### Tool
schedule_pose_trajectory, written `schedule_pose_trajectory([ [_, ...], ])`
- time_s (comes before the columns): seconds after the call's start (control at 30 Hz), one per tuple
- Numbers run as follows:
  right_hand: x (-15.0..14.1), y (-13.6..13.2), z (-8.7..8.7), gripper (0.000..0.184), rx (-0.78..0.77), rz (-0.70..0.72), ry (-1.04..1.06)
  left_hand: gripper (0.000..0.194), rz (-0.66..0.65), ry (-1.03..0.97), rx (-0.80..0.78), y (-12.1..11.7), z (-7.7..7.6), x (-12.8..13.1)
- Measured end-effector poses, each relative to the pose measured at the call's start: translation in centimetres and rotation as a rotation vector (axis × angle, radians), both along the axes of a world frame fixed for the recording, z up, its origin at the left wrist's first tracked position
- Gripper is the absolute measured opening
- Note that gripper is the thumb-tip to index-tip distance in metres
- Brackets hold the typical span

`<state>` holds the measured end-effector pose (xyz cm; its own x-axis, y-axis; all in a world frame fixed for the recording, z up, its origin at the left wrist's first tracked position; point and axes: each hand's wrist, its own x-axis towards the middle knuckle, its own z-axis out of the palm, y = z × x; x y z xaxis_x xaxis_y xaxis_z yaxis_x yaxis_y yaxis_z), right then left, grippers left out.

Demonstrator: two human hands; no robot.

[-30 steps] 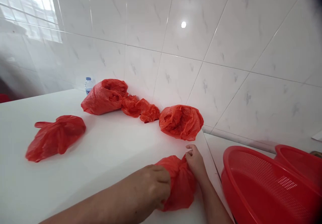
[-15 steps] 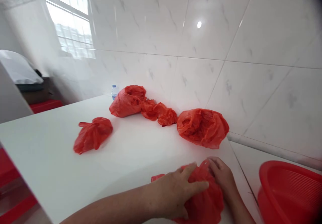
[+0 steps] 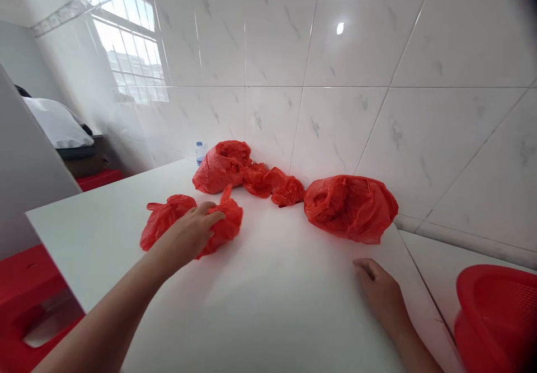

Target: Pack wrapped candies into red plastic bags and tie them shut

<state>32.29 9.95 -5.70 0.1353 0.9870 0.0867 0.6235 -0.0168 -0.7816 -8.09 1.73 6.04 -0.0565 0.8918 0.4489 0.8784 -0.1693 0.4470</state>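
The bundled bag under the left grip is plain bright red, and the knotted bag touching it just left of that grip is the same red. Beyond the left grip, an open bag and a crumpled bag are also red, with darker folds. The large bag beyond the right grip is orange-red and slightly translucent. The desk is plain white. The wall tiles are glossy white with faint grey veining. A basin right of the right grip is solid red. The small bottle is clear with a blue cap.
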Motion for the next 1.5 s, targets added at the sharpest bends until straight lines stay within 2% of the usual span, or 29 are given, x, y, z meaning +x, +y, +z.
schedule_pose_trajectory([
  [0.07,-0.4,-0.3,0.1,0.026,0.006,0.025,-0.047,0.037,-0.002,0.243,-0.07,0.0,-0.4,-0.9],
  [0.13,-0.7,-0.5,0.1,0.023,0.02,0.05,-0.104,0.044,-0.053,0.312,-0.122,0.1,-1.0,-0.2],
  [0.27,-1.2,-0.8,0.1,0.021,0.066,0.059,-0.169,0.052,-0.289,0.236,-0.282,1.1,-2.2,4.6],
  [0.33,-1.4,-1.0,0.1,0.02,0.074,0.065,-0.157,0.054,-0.435,0.179,-0.372,2.1,-2.7,7.6],
  [0.4,-1.5,-1.2,0.2,0.019,0.08,0.071,-0.138,0.052,-0.57,0.127,-0.395,3.6,-3.2,10.5],
  [0.47,-1.6,-1.4,0.2,0.019,0.09,0.077,-0.138,0.047,-0.684,0.079,-0.346,5.4,-4.0,13.2],
  [0.53,-1.7,-1.5,0.2,0.018,0.103,0.084,-0.153,0.042,-0.738,0.018,-0.237,7.3,-4.9,15.8],
  [0.67,-1.6,-1.5,0.0,0.019,0.11,0.104,-0.18,0.03,-0.683,-0.102,0.092,10.4,-6.4,20.0],
  [0.73,-1.6,-1.5,0.0,0.019,0.107,0.115,-0.185,0.026,-0.638,-0.142,0.189,11.3,-6.8,21.1],
  [0.83,-1.5,-1.4,0.0,0.018,0.096,0.127,-0.181,0.023,-0.456,-0.228,0.342,12.6,-7.6,21.1],
  [0.93,-1.6,-1.1,0.1,0.018,0.076,0.135,-0.175,0.027,-0.215,-0.311,0.453,14.6,-9.0,19.2],
  [1.1,-1.8,-0.8,0.2,0.019,0.024,0.101,-0.155,0.041,0.065,-0.359,0.402,19.6,-11.5,15.1],
  [1.23,-1.8,-0.8,0.4,0.018,-0.005,0.09,-0.138,0.061,0.147,-0.383,0.326,23.3,-12.1,12.7],
  [1.37,-1.9,-0.7,0.6,0.016,-0.022,0.081,-0.115,0.076,0.161,-0.425,0.263,25.5,-12.1,11.3],
  [1.43,-1.8,-0.6,0.7,0.017,-0.026,0.079,-0.117,0.068,0.161,-0.456,0.22,26.0,-12.2,11.0],
  [1.5,-1.8,-0.6,0.7,0.017,-0.034,0.076,-0.116,0.047,0.148,-0.491,0.188,26.0,-12.2,10.9],
])
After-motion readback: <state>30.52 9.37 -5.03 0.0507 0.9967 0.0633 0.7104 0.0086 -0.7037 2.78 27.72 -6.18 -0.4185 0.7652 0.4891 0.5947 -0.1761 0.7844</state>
